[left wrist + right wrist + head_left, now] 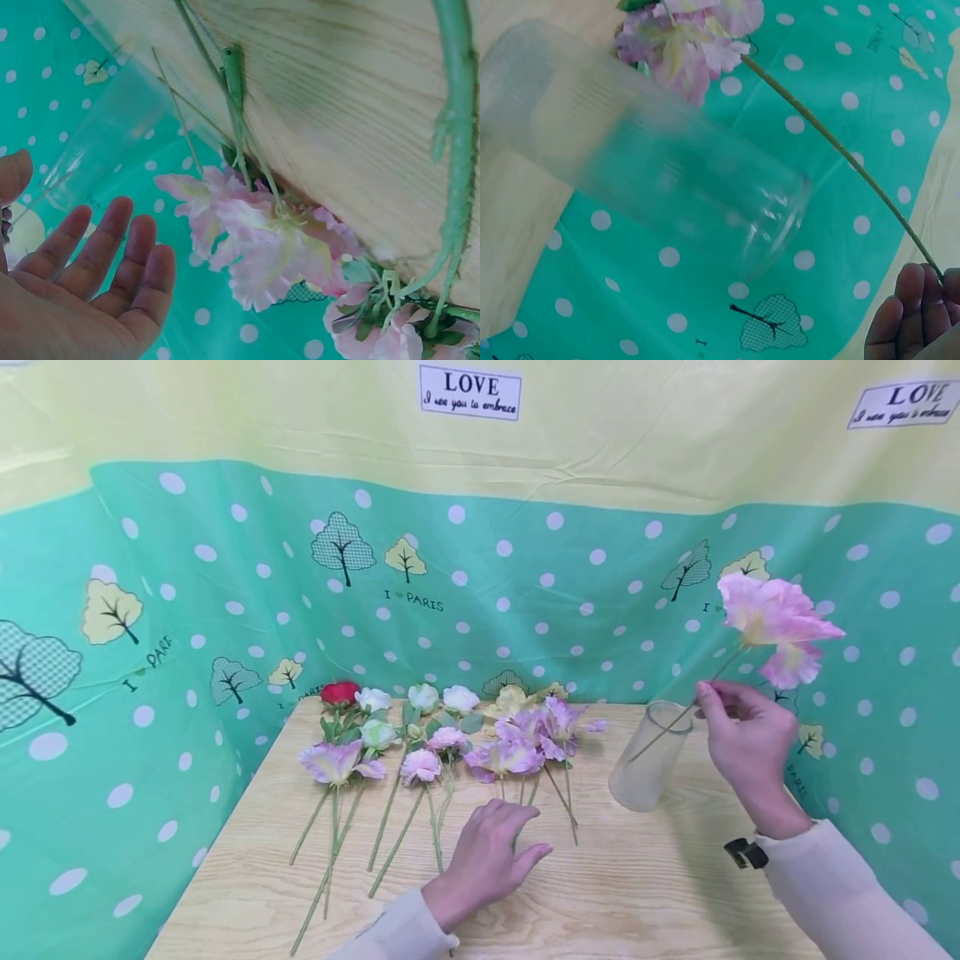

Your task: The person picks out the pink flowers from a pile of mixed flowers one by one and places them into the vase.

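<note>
My right hand (750, 739) pinches the stem of a pink artificial flower (776, 622), bloom upward, beside a clear vase (648, 768). The slanted stem (840, 150) crosses the vase in the head view; in the right wrist view it runs past the rim, outside the glass. Over the stems at the table's middle hovers my left hand (487, 852), palm and relaxed fingers showing in the left wrist view and holding nothing. Nearest to it lie purple flowers (506, 756) and small pink flowers (420, 766).
A red rose (340, 693), white roses (461, 697) and a pale yellow flower (512, 702) lie along the back of the wooden table (592, 893), stems toward me. A green dotted cloth (525, 560) hangs behind and at both sides.
</note>
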Motion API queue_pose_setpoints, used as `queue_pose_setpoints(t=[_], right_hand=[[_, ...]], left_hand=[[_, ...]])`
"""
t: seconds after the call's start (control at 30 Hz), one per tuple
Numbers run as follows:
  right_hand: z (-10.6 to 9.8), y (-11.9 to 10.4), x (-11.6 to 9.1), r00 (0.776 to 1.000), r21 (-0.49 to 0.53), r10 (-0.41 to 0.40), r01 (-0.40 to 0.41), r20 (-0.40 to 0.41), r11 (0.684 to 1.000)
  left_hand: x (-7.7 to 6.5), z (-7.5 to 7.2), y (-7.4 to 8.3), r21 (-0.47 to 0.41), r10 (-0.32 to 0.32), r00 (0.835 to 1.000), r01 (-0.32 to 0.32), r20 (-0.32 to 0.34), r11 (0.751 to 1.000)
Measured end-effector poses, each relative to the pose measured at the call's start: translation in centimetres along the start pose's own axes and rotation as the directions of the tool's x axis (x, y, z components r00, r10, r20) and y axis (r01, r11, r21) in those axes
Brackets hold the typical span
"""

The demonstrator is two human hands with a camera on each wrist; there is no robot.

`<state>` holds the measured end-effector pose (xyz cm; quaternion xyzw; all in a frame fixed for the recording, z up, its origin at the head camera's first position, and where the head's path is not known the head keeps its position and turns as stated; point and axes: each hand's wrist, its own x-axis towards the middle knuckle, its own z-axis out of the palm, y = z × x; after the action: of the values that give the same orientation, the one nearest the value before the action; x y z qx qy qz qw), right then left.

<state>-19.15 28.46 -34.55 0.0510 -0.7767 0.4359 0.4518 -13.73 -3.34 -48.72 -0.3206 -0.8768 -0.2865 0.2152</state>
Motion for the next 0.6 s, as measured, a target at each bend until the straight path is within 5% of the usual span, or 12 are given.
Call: queue_pose_setpoints(t=[0.6], right_hand=[[-1.4, -0.9, 3.4, 0.988, 0.003, 0.133, -0.134, -0.084, 0.991]], left_hand=[[1.2, -0.2, 0.6, -0.004, 0.05, 0.998, -0.05, -0.037, 0.999]])
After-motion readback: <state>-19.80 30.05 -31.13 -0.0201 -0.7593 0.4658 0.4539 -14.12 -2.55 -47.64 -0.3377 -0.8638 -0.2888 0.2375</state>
